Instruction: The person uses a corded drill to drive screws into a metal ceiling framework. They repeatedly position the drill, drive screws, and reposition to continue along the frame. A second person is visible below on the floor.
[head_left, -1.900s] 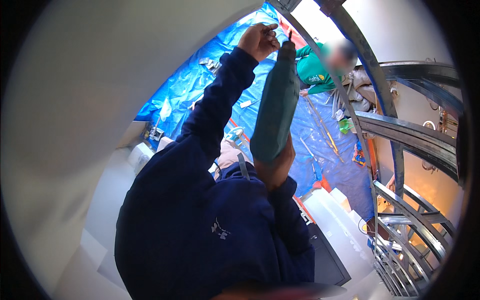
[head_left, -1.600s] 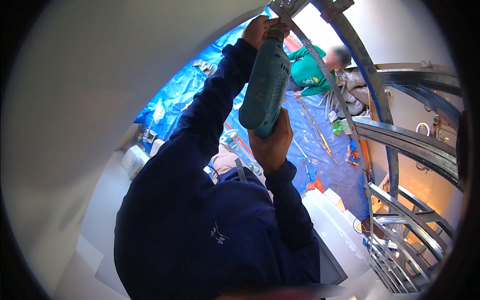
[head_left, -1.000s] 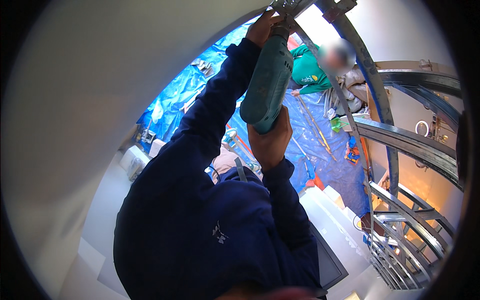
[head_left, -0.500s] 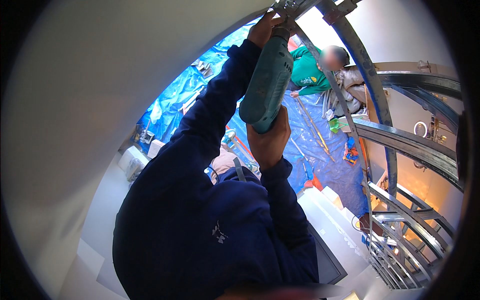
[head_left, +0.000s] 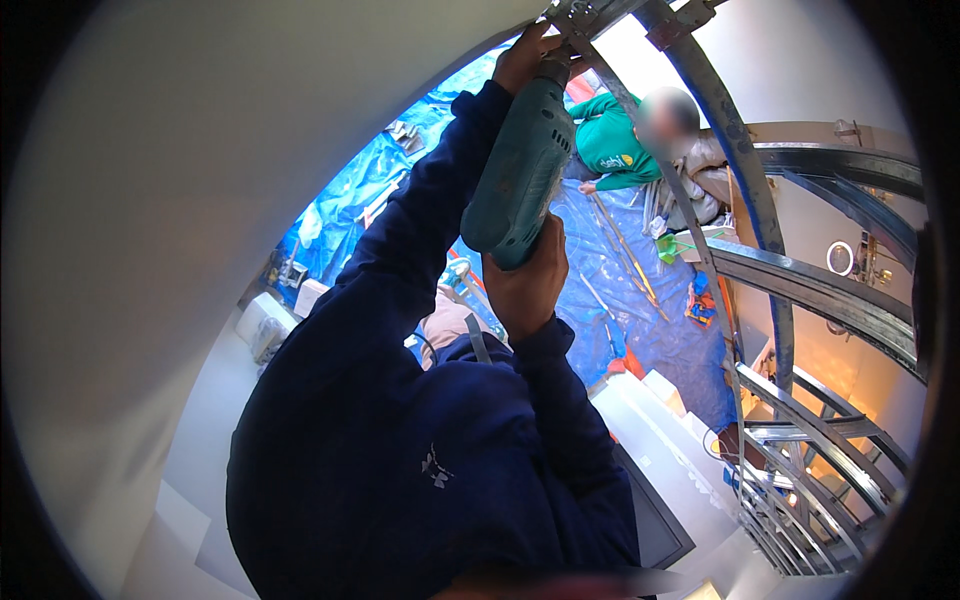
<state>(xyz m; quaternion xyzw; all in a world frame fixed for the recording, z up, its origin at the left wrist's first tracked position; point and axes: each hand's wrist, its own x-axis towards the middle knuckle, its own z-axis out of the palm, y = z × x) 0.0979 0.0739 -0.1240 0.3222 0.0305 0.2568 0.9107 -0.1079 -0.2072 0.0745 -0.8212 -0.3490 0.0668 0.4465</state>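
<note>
Slanting lengthwise, pointing toward metal framing (head_left: 577, 18), drill (head_left: 517, 170) fills right hand (head_left: 527, 284); left hand's (head_left: 521, 60) hold unclear.

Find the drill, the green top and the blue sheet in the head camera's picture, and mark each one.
Drill (head_left: 518, 165): head view, on the middle of its body.
Green top (head_left: 604, 138): head view, on its torso part.
Blue sheet (head_left: 668, 350): head view, on a bare patch.

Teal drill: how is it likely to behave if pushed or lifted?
The teal drill likely feels heavy for its size, being a bulky power tool. Its hard-looking surface suggests it will not flex. It may tip if held loosely, since it extends well beyond the right grip.
</note>
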